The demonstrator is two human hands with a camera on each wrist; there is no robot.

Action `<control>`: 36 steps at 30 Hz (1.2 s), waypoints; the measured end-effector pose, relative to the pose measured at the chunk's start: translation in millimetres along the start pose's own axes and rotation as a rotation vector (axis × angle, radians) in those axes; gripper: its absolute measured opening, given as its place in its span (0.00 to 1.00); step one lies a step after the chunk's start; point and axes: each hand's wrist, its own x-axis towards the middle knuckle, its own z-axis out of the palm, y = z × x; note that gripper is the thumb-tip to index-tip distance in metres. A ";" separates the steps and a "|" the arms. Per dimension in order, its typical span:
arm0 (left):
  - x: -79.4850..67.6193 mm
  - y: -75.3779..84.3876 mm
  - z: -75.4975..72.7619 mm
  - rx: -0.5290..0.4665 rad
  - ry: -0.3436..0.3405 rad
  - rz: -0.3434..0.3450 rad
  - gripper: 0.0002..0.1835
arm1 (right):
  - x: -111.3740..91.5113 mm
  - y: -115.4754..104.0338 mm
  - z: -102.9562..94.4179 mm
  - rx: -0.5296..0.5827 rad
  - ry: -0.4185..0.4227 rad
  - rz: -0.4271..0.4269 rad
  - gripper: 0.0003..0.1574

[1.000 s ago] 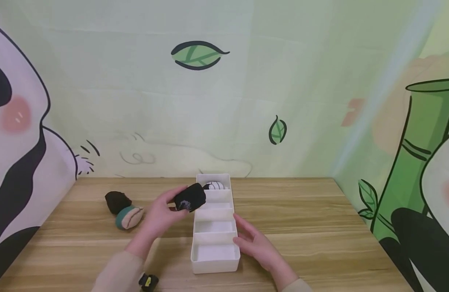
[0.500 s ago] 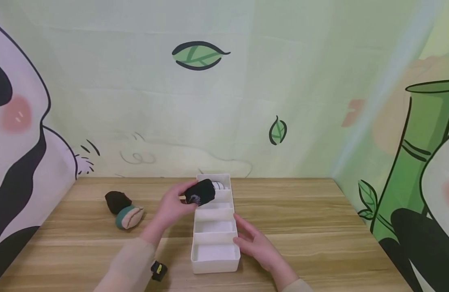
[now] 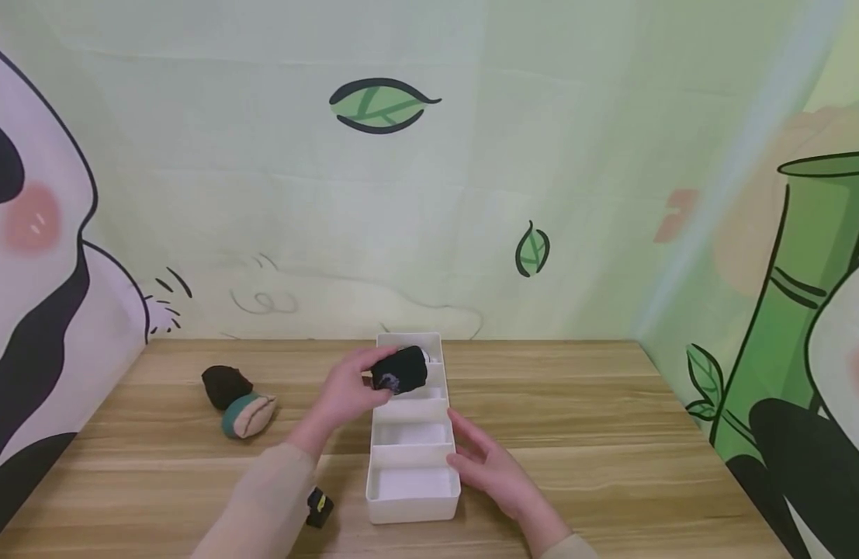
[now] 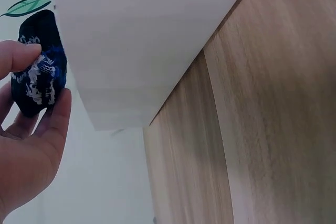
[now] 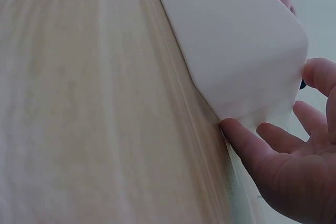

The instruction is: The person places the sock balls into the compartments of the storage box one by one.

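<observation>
My left hand (image 3: 352, 390) pinches a rolled-up black sock (image 3: 400, 370) between thumb and fingers, over the far part of a white divided box (image 3: 413, 510). In the left wrist view, white and blue threads show on the sock (image 4: 44, 72), beside the box's outer wall (image 4: 126, 45). A white, dark-lined rolled sock (image 3: 426, 354) in the farthest compartment is mostly hidden behind the black one. My right hand (image 3: 492, 473) rests its fingertips against the box's right side. In the right wrist view, its fingers (image 5: 252, 142) lie loosely spread on the wall.
Left of the box on the wooden table (image 3: 576, 419) lie a dark rolled sock (image 3: 225, 387) and a pink-and-teal rolled sock (image 3: 250, 416), touching. A small black device with a yellow mark (image 3: 320, 508) sits by my left sleeve. A printed cloth (image 3: 429, 233) stands behind the table.
My left hand has moved right with the black sock, from the box's left edge to over its far compartments, covering more of the white sock. The right hand and the box have stayed put.
</observation>
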 end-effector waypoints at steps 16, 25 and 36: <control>15.2 -3.6 15.8 0.109 -0.095 0.014 0.36 | -0.7 0.0 -1.0 -0.014 0.007 -0.001 0.45; 18.7 -3.5 15.7 0.159 -0.107 0.008 0.36 | -0.9 -0.2 -1.2 -0.026 0.012 -0.001 0.44; 22.1 -8.3 18.3 0.184 -0.141 0.068 0.36 | -0.3 0.0 -0.5 -0.014 0.003 -0.007 0.44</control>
